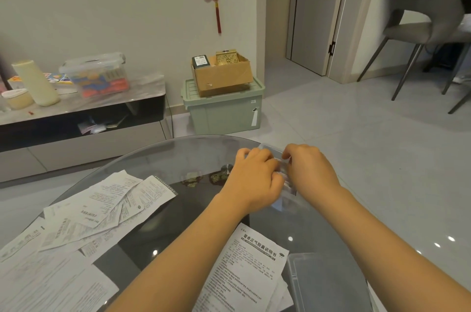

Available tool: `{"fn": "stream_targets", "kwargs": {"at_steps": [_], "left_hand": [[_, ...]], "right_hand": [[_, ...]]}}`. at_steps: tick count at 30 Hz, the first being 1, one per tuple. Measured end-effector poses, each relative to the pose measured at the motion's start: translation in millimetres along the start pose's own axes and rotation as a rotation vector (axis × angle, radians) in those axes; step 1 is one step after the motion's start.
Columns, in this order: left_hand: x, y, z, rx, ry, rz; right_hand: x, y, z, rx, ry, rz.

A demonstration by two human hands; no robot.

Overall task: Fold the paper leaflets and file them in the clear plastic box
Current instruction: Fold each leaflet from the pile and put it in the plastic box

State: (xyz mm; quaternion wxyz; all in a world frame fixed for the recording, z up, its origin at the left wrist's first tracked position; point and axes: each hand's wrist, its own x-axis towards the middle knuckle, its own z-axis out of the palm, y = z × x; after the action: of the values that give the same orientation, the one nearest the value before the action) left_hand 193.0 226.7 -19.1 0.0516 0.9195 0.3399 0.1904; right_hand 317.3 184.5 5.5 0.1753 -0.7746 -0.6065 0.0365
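Note:
A small clear plastic box stands on the round glass table near its far right edge. My left hand grips its left side with curled fingers. My right hand holds its right side, fingers curled over the top rim. What is inside the box is hidden by my hands. Several unfolded paper leaflets lie spread on the left of the table. One printed leaflet lies flat near me between my forearms, on top of other sheets. A clear plastic lid lies at the near right.
A low TV cabinet with a clear storage bin stands at the left wall. A green crate carrying a cardboard box sits on the floor beyond the table. A grey chair stands at the far right.

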Motion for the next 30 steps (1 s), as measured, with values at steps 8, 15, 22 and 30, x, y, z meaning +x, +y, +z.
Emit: {"fn": "stream_targets", "kwargs": {"at_steps": [8, 15, 22, 30], "left_hand": [[4, 5, -1, 0.145, -0.109, -0.025], [5, 7, -5, 0.124, -0.175, -0.093], [-27, 17, -33, -0.048, 0.016, -0.157], [-128, 48, -66, 0.003, -0.101, -0.333]], "right_hand": [[-8, 3, -7, 0.057, -0.139, 0.004], [-8, 5, -10, 0.168, 0.008, -0.004], [-25, 6, -19, 0.331, 0.141, -0.079], [-88, -17, -26, 0.417, -0.032, -0.24]]}}
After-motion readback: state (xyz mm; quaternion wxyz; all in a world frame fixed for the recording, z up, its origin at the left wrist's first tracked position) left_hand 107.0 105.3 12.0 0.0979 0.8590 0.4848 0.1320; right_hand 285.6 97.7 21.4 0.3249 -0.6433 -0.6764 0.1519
